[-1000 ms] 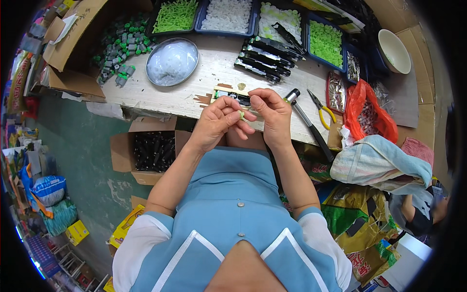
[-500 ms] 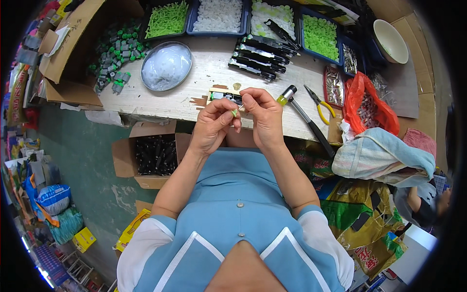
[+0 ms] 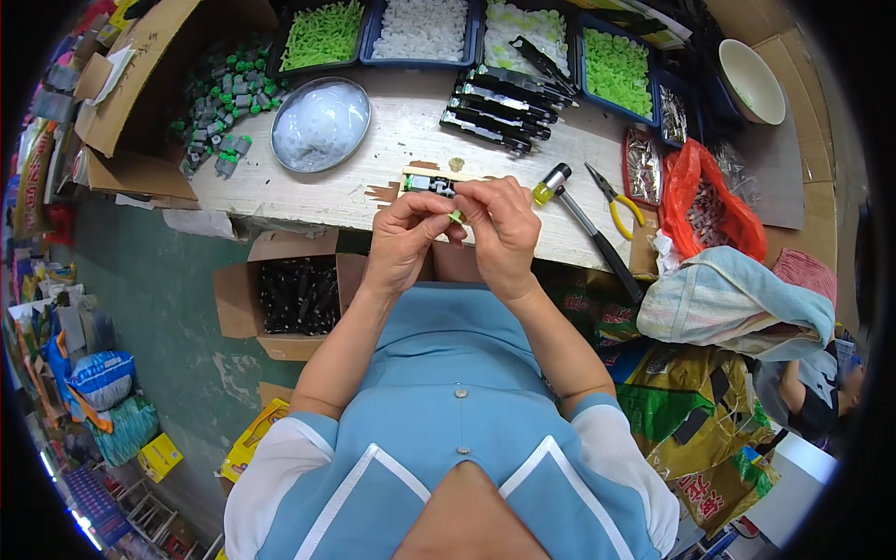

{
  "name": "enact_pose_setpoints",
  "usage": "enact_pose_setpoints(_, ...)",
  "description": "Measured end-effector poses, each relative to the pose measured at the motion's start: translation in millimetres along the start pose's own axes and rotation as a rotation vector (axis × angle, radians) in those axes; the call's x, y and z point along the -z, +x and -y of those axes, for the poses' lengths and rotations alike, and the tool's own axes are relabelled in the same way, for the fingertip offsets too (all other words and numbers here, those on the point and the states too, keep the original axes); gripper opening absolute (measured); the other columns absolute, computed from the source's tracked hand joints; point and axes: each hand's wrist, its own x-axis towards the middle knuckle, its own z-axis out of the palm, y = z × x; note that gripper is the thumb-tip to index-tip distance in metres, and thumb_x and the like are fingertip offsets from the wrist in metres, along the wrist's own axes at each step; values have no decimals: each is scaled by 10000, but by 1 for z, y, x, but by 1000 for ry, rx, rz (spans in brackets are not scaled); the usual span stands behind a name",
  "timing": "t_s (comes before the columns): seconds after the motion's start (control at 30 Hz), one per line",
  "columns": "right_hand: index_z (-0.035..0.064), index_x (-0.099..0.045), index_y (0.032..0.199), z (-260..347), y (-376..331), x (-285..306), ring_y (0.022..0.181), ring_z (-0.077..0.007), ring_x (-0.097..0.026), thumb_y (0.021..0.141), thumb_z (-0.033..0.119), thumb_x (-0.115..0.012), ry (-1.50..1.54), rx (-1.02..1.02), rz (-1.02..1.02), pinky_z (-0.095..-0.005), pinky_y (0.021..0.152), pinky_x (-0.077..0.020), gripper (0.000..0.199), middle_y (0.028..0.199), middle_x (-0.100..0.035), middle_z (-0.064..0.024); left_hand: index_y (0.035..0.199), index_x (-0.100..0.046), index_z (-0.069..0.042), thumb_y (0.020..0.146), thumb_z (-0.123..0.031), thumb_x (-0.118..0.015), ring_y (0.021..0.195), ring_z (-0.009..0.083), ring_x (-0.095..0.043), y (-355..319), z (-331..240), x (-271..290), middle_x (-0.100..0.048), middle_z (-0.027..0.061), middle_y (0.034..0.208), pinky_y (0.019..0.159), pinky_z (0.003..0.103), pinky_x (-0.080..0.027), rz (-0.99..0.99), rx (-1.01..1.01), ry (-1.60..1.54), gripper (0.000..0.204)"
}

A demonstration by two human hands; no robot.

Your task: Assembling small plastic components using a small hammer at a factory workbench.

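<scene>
A small pale green plastic piece (image 3: 455, 216) is at the fingertips just beyond the tabletop's near edge. The left hand (image 3: 402, 241) has thumb and forefinger closed on it in a pinch, the other fingers curled. The right hand (image 3: 505, 230) is also drawn into a pinch, its thumb and forefinger meeting the left fingertips at the piece; whether it grips something of its own there cannot be told.

Just beyond the hands, on the white-painted wooden tabletop (image 3: 569, 154), a black casing with grey and green parts (image 3: 429, 184) lies along a pale wooden strip (image 3: 431, 172); the right fingers cover its right end. A hammer with a yellow-tipped head and black handle (image 3: 584, 227) rests to the right, with yellow-handled pliers (image 3: 616, 201) beside it.

At the far side stand a tray of bright green pieces (image 3: 616, 73) and a tray of white pieces (image 3: 420, 30), with a stack of black casings (image 3: 497, 114) in front.

The step in hand looks like fitting or adjusting the small piece between both hands, away from the casing. The next move seems to call for a steady left pinch and fine right-hand alignment, without squeezing the piece askew.
</scene>
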Motion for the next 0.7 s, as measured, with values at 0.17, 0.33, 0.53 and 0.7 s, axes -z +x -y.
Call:
enact_pose_setpoints(0.17,71,-634,842,-4,1,10,698,-188,-514,718,42,-647,-156,202,12,-304,687,-326,128,753,-587,-22,926,-584,-3,843,-19,-565,744,172,-617,2,-2,-2,-618,108,912,639,294,-529,-33,-21,37,87)
enact_pose_setpoints(0.33,71,-629,820,-1,-3,18,734,-188,-499,671,56,-680,-250,272,83,-311,684,-315,158,762,-563,-20,936,-583,3,849,-13,-555,739,159,-608,3,6,-3,-621,108,910,658,285,-527,-78,-121,90,93)
enact_pose_setpoints(0.53,66,-612,783,-5,3,18,721,-193,-491,663,38,-673,-329,303,79,-320,682,-306,137,760,-552,-28,841,-597,16,812,66,-510,802,143,-584,7,0,-3,-609,100,942,700,250,-491,-118,-206,305,105)
enact_pose_setpoints(0.7,88,-595,779,-25,16,32,748,-188,-492,705,75,-642,-457,283,219,-329,692,-300,89,768,-546,-11,724,-596,-13,699,-27,-585,940,213,-506,16,-19,13,-587,92,942,775,316,-410,-126,-425,1031,30)
